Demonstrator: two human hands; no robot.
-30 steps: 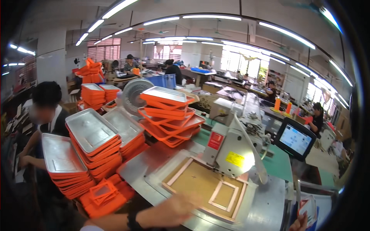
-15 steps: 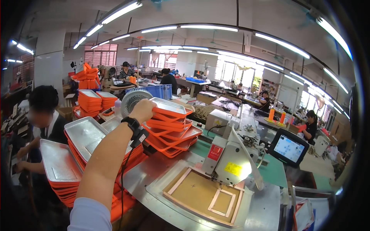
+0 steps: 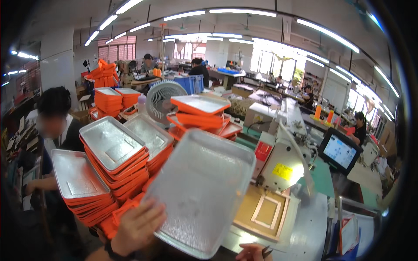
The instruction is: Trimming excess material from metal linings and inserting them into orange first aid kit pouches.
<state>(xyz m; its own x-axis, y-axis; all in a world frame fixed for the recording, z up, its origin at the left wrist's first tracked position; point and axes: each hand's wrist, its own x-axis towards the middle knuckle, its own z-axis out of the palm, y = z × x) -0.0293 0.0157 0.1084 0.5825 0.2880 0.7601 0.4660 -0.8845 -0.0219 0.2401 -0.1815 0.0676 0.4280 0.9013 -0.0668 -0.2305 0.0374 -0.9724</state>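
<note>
My left grip (image 3: 141, 226) has swung from the orange stack (image 3: 200, 120) toward the near edge of the desk (image 3: 310, 217), clasping a freed silver-faced panel (image 3: 202, 187); my right grip's (image 3: 252, 253) hold I can't judge.

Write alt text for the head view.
A person's left hand holds a silvery rectangular panel beside a machine with a yellow label. Stacks of orange-edged silvery trays stand on the left. At the lower edge, the right hand seems to hold a slim dark object.
</note>
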